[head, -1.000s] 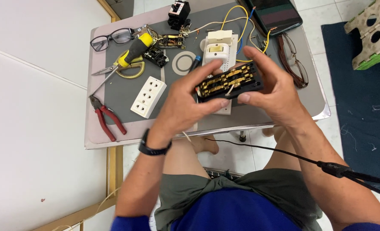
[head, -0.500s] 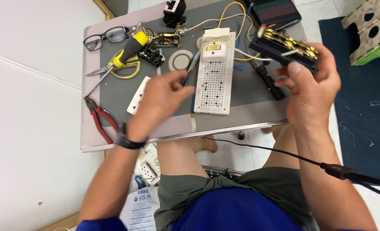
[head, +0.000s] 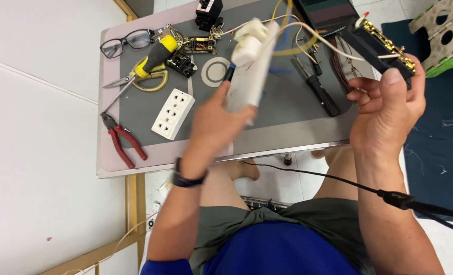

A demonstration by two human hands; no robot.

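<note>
My left hand grips a long white socket housing and holds it tilted on edge above the grey mat. My right hand holds a black socket insert with brass contacts raised at the table's right side. White and yellow wires run from the insert toward the housing. A white three-outlet faceplate lies on the mat just left of my left hand.
Red-handled pliers lie at the table's left edge. Scissors and a yellow-and-black screwdriver, glasses, a black tool and small parts sit at the back. A black cable crosses my lap. A green stool stands at right.
My left hand has picked the white housing up off the mat and tipped it on edge. My right hand holds the black insert out to the right, still raised.
</note>
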